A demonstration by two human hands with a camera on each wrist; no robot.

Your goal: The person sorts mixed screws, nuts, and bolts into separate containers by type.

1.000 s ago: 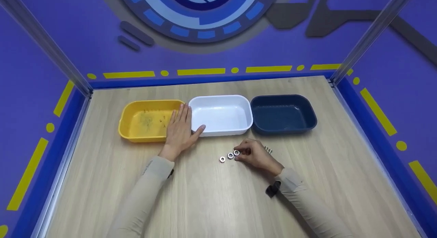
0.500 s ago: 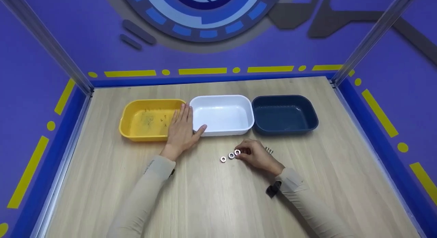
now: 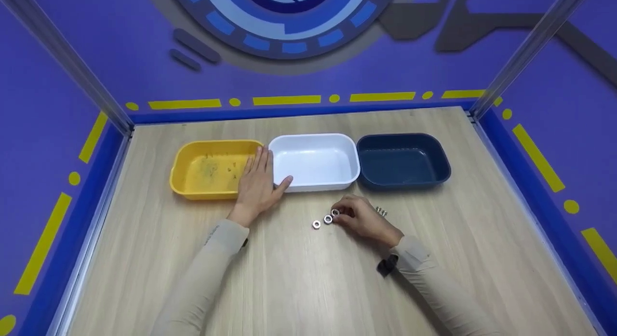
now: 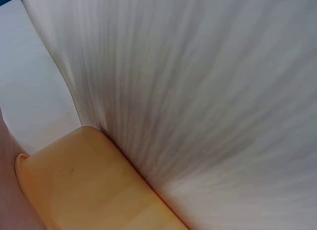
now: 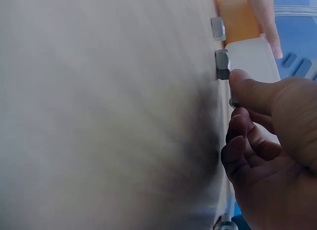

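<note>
Nut (image 3: 335, 212) pinched in right hand (image 3: 365, 220), fingers curled; left hand (image 3: 257, 184), fingers straight, rests on yellow tray (image 3: 207, 195).

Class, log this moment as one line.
left hand: across yellow bin, white bin | right hand: pinches nut | other nuts: on table

Tabletop (image 3: 289, 278): near edge cut off. Yellow tray (image 3: 207, 181), toward far-left corner: right end partly under left hand (image 3: 258, 184). Nut (image 3: 335, 211) partly covered by right hand (image 3: 361, 217).
</note>
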